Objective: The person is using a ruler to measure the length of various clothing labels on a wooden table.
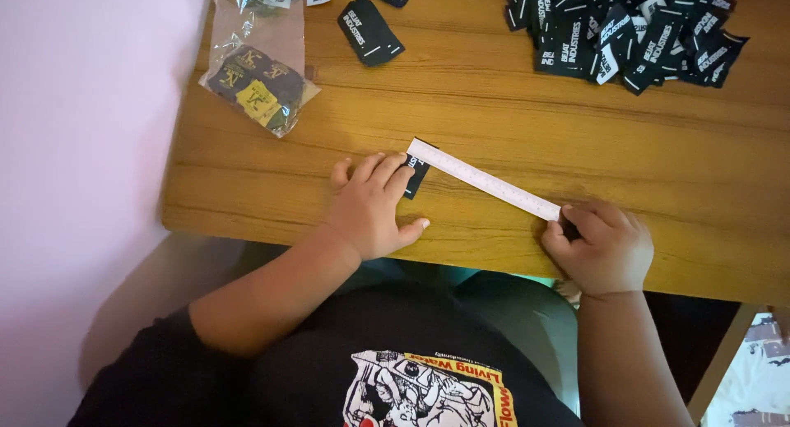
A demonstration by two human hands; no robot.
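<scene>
Near the wooden table's (494, 106) six-o'clock edge, I see my left hand (372, 206) pressing flat a small black woven label (418, 178) — light, floppy — while my right hand (603, 246) pinches the stiff white ruler's (485, 180) four-o'clock end.

A heap of black labels (625, 34) and a clear bag of patches (259, 81) lie on the wooden table (461, 106).

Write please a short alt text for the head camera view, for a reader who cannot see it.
Seen from above, a left hand presses a black fabric label onto a wooden table while the right hand holds a white ruler lying across it. A pile of black labels and a clear bag lie beyond.
</scene>
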